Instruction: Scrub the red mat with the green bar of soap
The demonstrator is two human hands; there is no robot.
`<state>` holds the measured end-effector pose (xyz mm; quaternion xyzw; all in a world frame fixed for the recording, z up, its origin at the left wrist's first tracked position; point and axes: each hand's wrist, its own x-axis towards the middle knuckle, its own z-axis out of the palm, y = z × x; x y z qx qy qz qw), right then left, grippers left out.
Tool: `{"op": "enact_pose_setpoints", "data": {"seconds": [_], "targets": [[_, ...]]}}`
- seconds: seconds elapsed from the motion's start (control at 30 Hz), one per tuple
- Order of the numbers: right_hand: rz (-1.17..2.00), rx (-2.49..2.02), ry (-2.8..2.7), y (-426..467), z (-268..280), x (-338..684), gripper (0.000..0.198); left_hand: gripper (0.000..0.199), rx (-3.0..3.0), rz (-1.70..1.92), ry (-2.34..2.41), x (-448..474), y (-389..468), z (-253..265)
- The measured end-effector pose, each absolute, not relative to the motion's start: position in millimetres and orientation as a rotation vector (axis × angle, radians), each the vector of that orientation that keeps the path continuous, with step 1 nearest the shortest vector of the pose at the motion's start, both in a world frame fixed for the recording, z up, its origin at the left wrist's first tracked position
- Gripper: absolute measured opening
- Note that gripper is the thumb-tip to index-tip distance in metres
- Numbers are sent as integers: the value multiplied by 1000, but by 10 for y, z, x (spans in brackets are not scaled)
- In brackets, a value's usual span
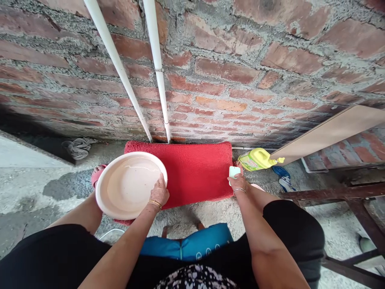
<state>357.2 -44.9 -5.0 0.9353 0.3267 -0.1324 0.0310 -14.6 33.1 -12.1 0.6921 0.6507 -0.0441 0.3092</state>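
Note:
A pale pink plastic basin (102,196) with water in it stands at the left end of a red mat (195,168). My left hand (159,192) is closed on the basin's right rim, thumb on the inside. At the mat's right edge my right hand (239,182) is closed around a small pale green scrub brush (234,171); its flat back with a small hole faces up, and any bristles are hidden. The mat lies on the concrete floor between my feet, its left part covered by the basin.
A yellow detergent bottle (257,159) lies tilted beyond my right foot, near a blue and white packet (282,178). Two white pipes (159,72) run down the brick wall. A grey rag (78,147) lies at left; a dark wooden frame (331,193) stands at right.

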Motion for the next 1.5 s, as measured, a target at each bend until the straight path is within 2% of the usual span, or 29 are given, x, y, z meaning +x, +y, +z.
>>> {"op": "enact_pose_setpoints", "data": {"seconds": [0.13, 0.27, 0.37, 0.47, 0.67, 0.77, 0.87, 0.97, 1.17, 1.3, 1.5], "targets": [[-510, 2871, 1191, -388, -66, 2803, 41, 75, 1839, -92, 1711, -149, 330, -121], [-732, 2476, 1790, -338, -138, 1753, 39, 75, 1823, -71, 1700, -155, 329, -134], [-779, 2274, 1958, -334, -177, 1415, 39, 75, 1820, -78, 1695, -156, 330, -133], [-744, 2328, 1823, -374, -160, 1680, 41, 76, 1798, -110, 1694, -156, 334, -126], [-592, 2588, 1196, -697, 84, 3073, 41, 76, 1795, -114, 1693, -145, 331, -76], [-518, 2674, 922, -803, 201, 3445, 39, 76, 1789, -116, 1696, -135, 328, -42], [-564, 2715, 976, -757, 207, 3235, 41, 75, 1784, -116, 1704, -128, 329, -23], [-680, 2671, 1289, -646, 105, 2505, 40, 74, 1781, -126, 1705, -125, 330, -16], [-848, 2186, 1984, -585, -135, 1243, 38, 74, 1850, -100, 1705, -123, 316, -6], [-809, 2205, 1822, -673, -120, 1658, 38, 75, 1863, -121, 1710, -126, 312, -32], [-668, 2430, 1046, -886, 220, 3099, 44, 77, 1851, -121, 1718, -125, 316, -91]]}}
